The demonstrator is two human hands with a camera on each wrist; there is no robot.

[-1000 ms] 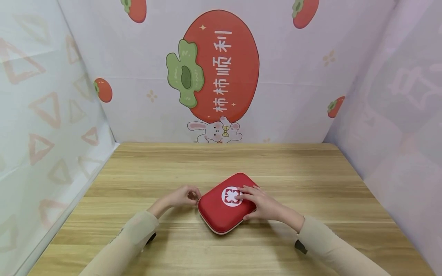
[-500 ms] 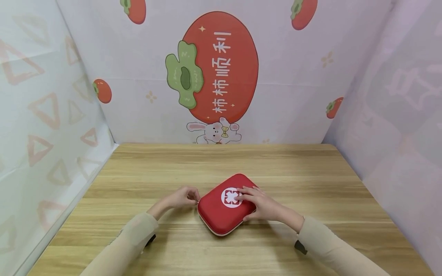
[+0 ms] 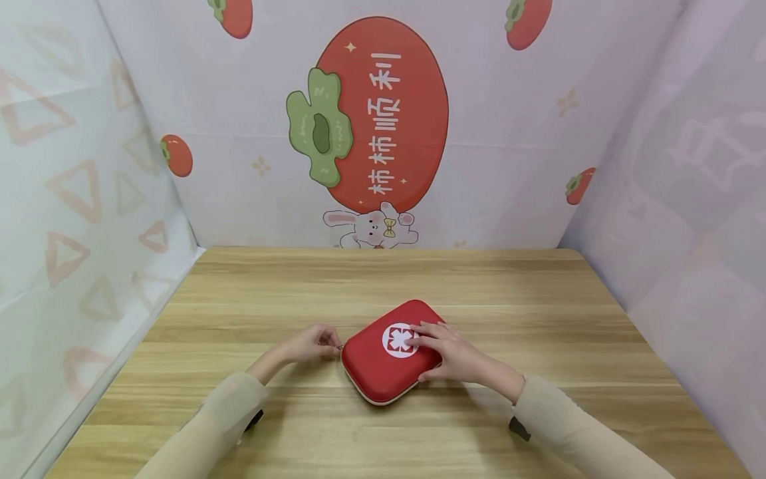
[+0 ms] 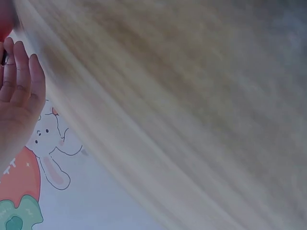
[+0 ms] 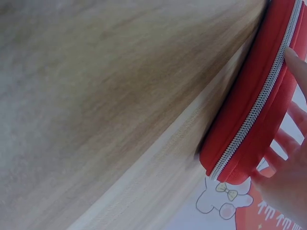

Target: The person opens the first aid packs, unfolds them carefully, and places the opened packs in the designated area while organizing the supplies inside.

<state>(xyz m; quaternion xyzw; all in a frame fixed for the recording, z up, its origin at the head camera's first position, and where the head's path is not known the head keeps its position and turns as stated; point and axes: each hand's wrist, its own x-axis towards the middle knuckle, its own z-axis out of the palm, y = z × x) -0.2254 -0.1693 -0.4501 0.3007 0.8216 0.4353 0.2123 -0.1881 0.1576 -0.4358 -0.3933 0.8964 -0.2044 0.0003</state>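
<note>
A red zipped first-aid case [image 3: 383, 369] with a white round emblem lies at an angle on the wooden table. At its left corner my left hand [image 3: 311, 343] pinches the small zipper pull [image 3: 341, 346], fingers bent. In the left wrist view that hand [image 4: 21, 91] is at the left edge, with a dark bit of the pull between the fingertips. My right hand [image 3: 457, 354] rests spread over the case's right part, fingers fairly straight on the lid and thumb at the near side. The right wrist view shows the thumb against the silver zipper [image 5: 259, 100], which runs closed along this side.
The wooden table [image 3: 383, 279] reaches back to a white printed backdrop [image 3: 509, 179] with persimmon and rabbit drawings. Patterned cloth walls [image 3: 78, 219] stand at left and right.
My left hand has shifted slightly left, drawing the zipper pull out from the corner. The right hand and the case stay almost where they were.
</note>
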